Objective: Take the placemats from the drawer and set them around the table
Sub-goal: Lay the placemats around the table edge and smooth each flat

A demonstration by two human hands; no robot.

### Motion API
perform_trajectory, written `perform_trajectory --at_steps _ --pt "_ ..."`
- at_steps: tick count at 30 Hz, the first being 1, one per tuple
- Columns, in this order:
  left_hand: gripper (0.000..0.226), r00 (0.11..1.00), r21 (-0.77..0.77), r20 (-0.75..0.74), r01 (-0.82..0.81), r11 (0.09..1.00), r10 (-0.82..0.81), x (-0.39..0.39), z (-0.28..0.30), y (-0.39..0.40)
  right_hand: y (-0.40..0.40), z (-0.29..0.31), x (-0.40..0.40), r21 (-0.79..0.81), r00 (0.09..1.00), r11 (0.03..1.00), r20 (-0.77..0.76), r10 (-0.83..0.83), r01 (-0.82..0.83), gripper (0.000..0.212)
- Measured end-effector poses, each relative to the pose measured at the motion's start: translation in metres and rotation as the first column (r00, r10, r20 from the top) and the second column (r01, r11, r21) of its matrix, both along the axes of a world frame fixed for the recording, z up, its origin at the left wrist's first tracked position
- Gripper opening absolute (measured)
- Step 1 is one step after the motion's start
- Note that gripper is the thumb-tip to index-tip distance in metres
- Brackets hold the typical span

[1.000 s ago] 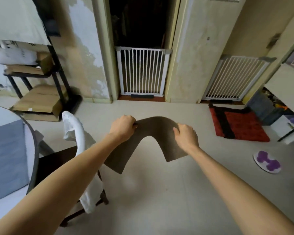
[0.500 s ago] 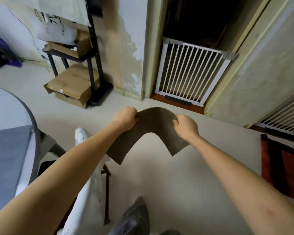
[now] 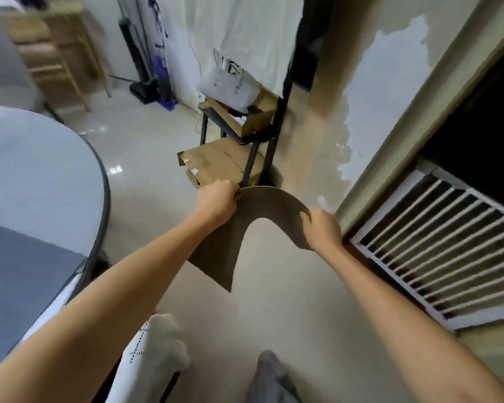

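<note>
Two hands, one brown mat between them. Left hand [image 3: 216,199] grips the mat [image 3: 262,207] at its far left edge, fingers curled over the top, knuckles up. Right hand [image 3: 322,231] grips the right edge, thumb on the upper face, fingers wrapped under out of sight. Both hands closed firmly on the mat — it bows up into an arch between them, two corners hanging free below, the left one lower. Mat is held in the air over the floor [image 3: 259,286], touching nothing else.

One round table [image 3: 41,170] to the left, pale top with a dark rim; one grey mat [image 3: 18,280] lies on its near part, one edge at the rim. Brown mat is well apart from the table, to its right.

Beyond the hands: one black rack [image 3: 262,135] against the wall, two cardboard boxes [image 3: 218,161] on it, one white bag [image 3: 230,85] on the upper box. One white barred gate [image 3: 437,251] at right in a doorway. Below, one white cloth [image 3: 149,362] draped on a chair back; one grey-socked foot [image 3: 271,379] at the bottom edge. Far left background blurred — wooden stool shapes, count unclear.
</note>
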State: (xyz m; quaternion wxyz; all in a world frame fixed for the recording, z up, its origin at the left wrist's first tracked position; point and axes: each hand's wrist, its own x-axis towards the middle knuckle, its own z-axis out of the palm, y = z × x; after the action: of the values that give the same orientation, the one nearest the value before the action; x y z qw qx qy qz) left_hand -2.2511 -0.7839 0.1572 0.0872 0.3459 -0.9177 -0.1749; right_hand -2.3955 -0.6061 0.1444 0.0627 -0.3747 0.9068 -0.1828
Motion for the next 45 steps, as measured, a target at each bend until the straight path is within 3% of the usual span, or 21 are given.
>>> perform_trajectory --at_steps 5,9,12,16,20,25,30,38,40,45 --pt "0.026 0.882 -0.037 -0.281 -0.405 0.914 0.379 0.007 0.047 -0.098 -0.164 0.034 -0.030 -0.176 0.932 0.920 0.037 0.361 -0.350 0.025" --pt "0.032 0.726 -0.189 -0.350 -0.674 0.715 0.592 0.055 0.076 -0.161 -0.283 0.047 0.003 -0.253 0.802 0.783 0.043 0.596 -0.568 0.038" --pt "0.029 0.635 -0.264 -0.360 -0.772 0.579 0.683 0.102 0.074 -0.211 -0.366 0.041 0.042 -0.284 0.669 0.644 0.011 0.743 -0.711 0.057" --pt "0.031 0.558 -0.304 -0.309 -0.825 0.476 0.770 0.164 0.057 -0.261 -0.450 0.036 0.097 -0.275 0.567 0.540 -0.021 0.824 -0.795 0.065" --pt "0.025 0.495 -0.327 -0.091 -0.834 0.443 0.864 0.218 0.053 -0.294 -0.521 0.036 0.138 -0.235 0.426 0.405 -0.045 0.904 -0.884 0.054" --pt "0.033 0.404 -0.342 0.082 -0.847 0.406 0.911 0.255 0.054 -0.301 -0.601 0.034 0.195 -0.115 0.198 0.185 -0.110 0.974 -0.976 0.057" --pt "0.028 0.191 -0.395 0.152 -0.887 0.237 0.970 0.278 0.060 -0.324 -0.672 0.036 0.248 -0.073 -0.059 -0.074 -0.196 0.979 -0.995 0.055" --pt "0.015 -0.175 -0.416 0.237 -0.907 -0.063 0.956 0.271 0.047 -0.382 -0.772 0.027 0.294 -0.029 -0.383 -0.396 -0.202 0.901 -0.918 0.057" --pt "0.022 -0.171 -0.317 0.269 -0.945 -0.081 0.948 0.256 0.027 -0.393 -0.795 0.018 0.294 0.041 -0.470 -0.472 -0.197 0.860 -0.881 0.055" --pt "0.030 0.037 0.018 0.357 -0.999 0.033 0.933 0.220 -0.019 -0.434 -0.852 -0.003 0.297 0.152 -0.592 -0.573 -0.187 0.784 -0.806 0.061"
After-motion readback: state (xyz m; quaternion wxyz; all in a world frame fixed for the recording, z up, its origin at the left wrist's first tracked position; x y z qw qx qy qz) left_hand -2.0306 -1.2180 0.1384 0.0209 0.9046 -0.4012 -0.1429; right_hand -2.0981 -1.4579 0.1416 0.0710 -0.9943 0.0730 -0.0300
